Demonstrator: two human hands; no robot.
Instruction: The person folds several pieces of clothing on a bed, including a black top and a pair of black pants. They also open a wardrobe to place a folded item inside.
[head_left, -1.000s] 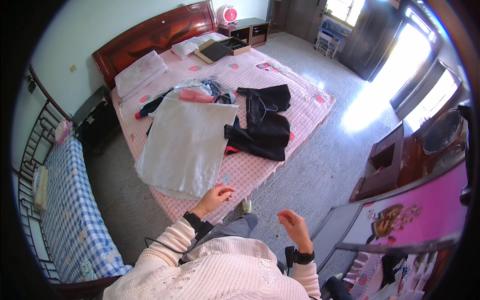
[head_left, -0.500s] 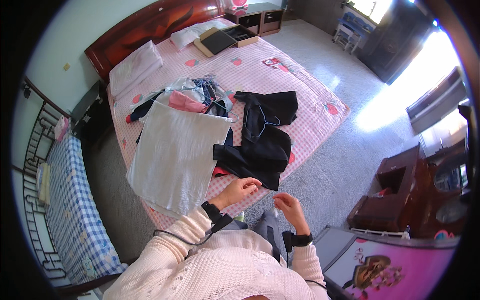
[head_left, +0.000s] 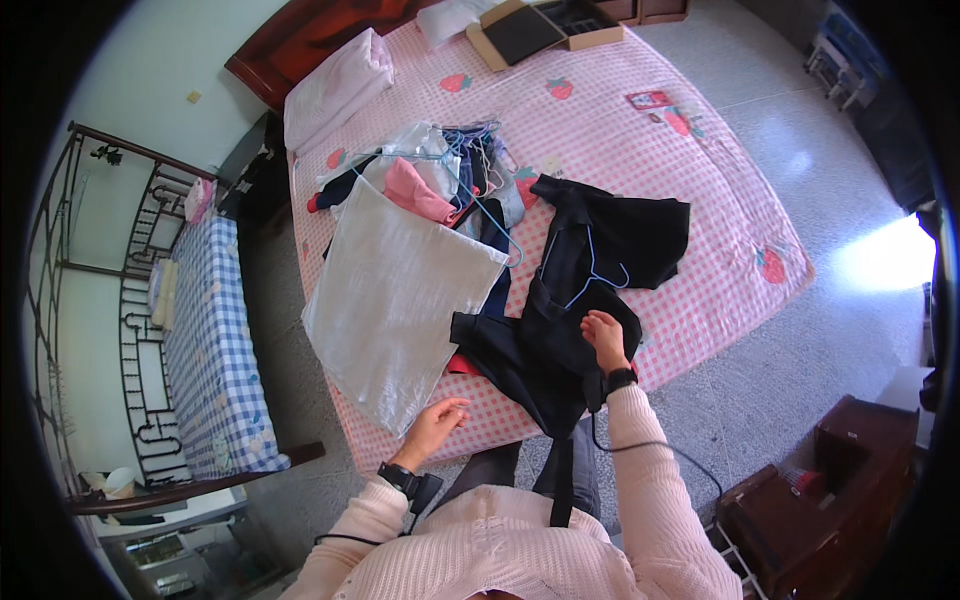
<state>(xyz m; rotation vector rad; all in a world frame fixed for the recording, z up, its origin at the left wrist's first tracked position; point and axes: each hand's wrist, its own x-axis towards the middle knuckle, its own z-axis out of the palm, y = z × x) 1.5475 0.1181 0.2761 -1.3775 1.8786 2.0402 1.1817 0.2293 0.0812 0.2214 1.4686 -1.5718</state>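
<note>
Black garment (head_left: 542, 370) lies beneath the right hand (head_left: 604, 341) at four o'clock; left hand (head_left: 434, 431) at seven, both half-curled, empty.

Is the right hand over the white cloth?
No, the right hand is over the black garment, with the white cloth off to its left.

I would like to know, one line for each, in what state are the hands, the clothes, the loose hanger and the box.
Left hand: fingers half curled, nothing seen in it
Right hand: fingers curled, over the black garment; grip unclear
Black garment: laid out, creased
Blue hanger: lying on the black garment
White cloth: spread out
Clothes pile: heaped loosely
Cardboard box: open
</note>
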